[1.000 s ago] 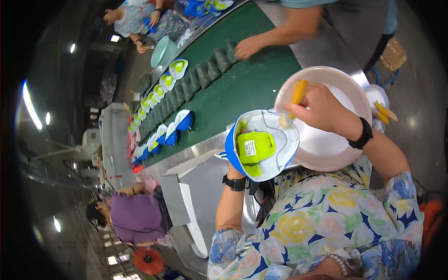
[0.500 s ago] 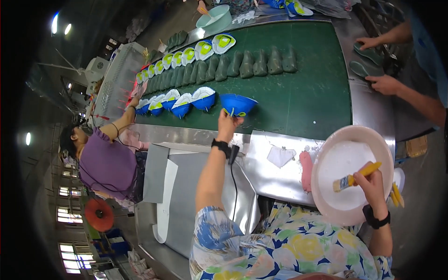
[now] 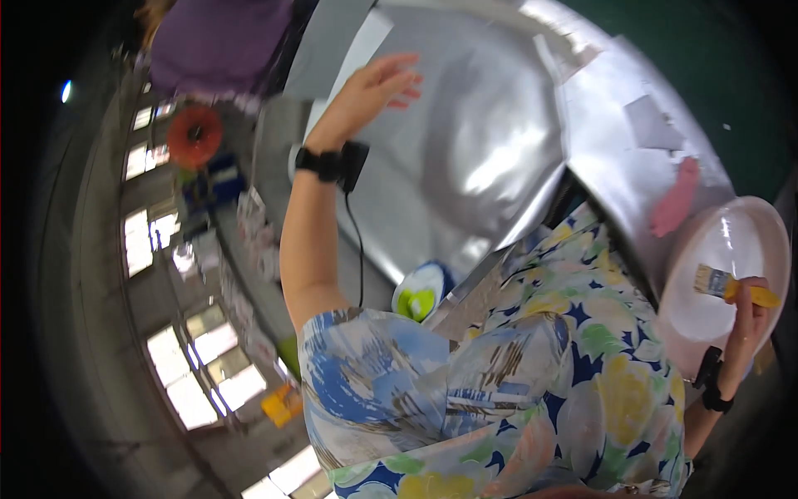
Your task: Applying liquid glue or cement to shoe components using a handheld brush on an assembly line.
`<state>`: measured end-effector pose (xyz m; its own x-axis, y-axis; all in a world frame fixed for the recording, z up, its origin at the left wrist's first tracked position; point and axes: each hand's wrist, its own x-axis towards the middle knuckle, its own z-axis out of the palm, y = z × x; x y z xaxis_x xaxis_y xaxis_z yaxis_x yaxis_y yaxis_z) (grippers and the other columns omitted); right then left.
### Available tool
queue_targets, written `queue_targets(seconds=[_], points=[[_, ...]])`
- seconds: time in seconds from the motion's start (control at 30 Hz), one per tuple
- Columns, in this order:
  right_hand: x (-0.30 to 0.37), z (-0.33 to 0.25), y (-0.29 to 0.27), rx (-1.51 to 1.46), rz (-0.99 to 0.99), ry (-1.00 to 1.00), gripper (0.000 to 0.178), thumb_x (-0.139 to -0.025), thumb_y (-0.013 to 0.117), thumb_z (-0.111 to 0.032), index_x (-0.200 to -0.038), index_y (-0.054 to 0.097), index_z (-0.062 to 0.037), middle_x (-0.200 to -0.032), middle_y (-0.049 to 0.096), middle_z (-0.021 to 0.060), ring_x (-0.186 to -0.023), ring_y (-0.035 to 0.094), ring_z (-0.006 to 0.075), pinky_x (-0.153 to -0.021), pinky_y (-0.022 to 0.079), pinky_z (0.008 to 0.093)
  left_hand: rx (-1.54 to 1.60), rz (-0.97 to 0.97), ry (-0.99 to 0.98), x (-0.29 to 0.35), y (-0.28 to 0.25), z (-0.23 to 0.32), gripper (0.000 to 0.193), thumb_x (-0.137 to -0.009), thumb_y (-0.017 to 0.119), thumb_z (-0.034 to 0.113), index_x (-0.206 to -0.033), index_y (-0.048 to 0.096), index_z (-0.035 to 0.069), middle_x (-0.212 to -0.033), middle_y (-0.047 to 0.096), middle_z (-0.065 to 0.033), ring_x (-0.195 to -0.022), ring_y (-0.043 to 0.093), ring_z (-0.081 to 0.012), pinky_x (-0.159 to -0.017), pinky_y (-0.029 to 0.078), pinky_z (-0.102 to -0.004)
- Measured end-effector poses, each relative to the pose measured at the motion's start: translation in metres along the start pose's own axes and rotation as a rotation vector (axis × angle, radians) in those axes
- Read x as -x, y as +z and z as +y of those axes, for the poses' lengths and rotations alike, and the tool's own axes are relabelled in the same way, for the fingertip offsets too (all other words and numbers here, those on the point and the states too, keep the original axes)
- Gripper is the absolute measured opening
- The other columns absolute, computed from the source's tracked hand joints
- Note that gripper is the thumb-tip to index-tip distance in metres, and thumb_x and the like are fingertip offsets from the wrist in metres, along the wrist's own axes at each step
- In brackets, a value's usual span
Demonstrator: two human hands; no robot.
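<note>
My left hand is over the grey metal sheet surface, fingers stretched out and slightly blurred, with nothing in it. A black band with a cable circles that wrist. My right hand grips a paintbrush by its yellow handle. The bristles are over the pink basin, whose inside looks white. A shoe upper, blue and white with a lime-green inside, lies low beside the metal surface, to the left of my apron and apart from my hands.
A pink insole-shaped piece and a pale scrap lie on the metal tabletop left of the basin. The green worktop curves away at upper right. A person in purple is at upper left, near an orange round fan.
The view has swung left and down. My left hand has left the blue shoe upper on the green worktop and is now empty. My right hand still holds the brush at the basin.
</note>
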<state>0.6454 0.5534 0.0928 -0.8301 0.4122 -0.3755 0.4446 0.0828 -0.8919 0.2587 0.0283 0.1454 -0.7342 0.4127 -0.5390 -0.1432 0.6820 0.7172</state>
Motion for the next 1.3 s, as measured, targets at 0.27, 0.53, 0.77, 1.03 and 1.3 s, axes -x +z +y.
queue_targets(seconds=[0.27, 0.53, 0.77, 1.03, 1.3], points=[[-0.026, 0.001, 0.021, 0.067, -0.216, -0.046, 0.017, -0.102, 0.054, -0.019, -0.096, 0.057, -0.004, -0.089, 0.052, 0.0014, -0.082, 0.048, 0.0085, -0.077, 0.037, 0.0237, -0.492, -0.501, -0.725, 0.247, 0.097, -0.223, 0.09, -0.076, 0.078, 0.058, -0.141, 0.046, 0.004, -0.118, 0.067, -0.0189, -0.1, 0.066, -0.0306, -0.079, 0.055, -0.0408], [0.008, 0.002, 0.022, 0.056, -0.057, -0.139, 0.014, -0.102, 0.056, -0.018, -0.098, 0.057, -0.0036, -0.089, 0.052, 0.0014, -0.081, 0.049, 0.0084, -0.076, 0.038, 0.0242, -0.009, -0.141, -0.857, 0.263, 0.117, -0.275, 0.046, -0.068, 0.082, 0.028, -0.097, 0.061, 0.0, -0.084, 0.064, -0.0062, -0.07, 0.06, -0.0164, -0.059, 0.049, -0.0321], [0.016, 0.026, -0.001, 0.064, 0.005, -0.171, 0.013, -0.101, 0.058, -0.015, -0.098, 0.058, -0.0021, -0.091, 0.055, 0.0018, -0.084, 0.054, 0.009, -0.077, 0.043, 0.0246, -0.783, 0.668, 0.07, 0.095, 0.055, -0.067, 0.022, -0.073, 0.062, 0.009, -0.093, 0.055, 0.001, -0.082, 0.067, -0.0197, -0.071, 0.066, -0.0372, -0.059, 0.051, -0.0452], [0.04, 0.006, 0.042, 0.215, 0.19, -0.166, 0.011, -0.095, 0.065, -0.01, -0.093, 0.059, -0.0005, -0.086, 0.06, 0.0025, -0.081, 0.058, 0.0097, -0.074, 0.047, 0.0251, -0.583, 0.083, 0.659, -0.002, 0.243, 0.03, 0.032, -0.083, 0.058, 0.006, -0.115, 0.06, 0.002, -0.099, 0.065, -0.0217, -0.091, 0.065, -0.0373, -0.079, 0.053, -0.0461], [0.035, 0.02, 0.03, 0.216, 0.374, -0.233, 0.016, -0.091, 0.071, -0.014, -0.092, 0.063, 0.0, -0.075, 0.063, 0.0047, -0.066, 0.059, 0.0097, -0.06, 0.048, 0.0263, -0.649, -0.237, 0.721, -0.018, 0.154, -0.013, 0.056, -0.071, 0.058, -0.01, -0.124, 0.063, 0.004, -0.121, 0.061, -0.0196, -0.117, 0.054, -0.0413, -0.103, 0.044, -0.0479]])
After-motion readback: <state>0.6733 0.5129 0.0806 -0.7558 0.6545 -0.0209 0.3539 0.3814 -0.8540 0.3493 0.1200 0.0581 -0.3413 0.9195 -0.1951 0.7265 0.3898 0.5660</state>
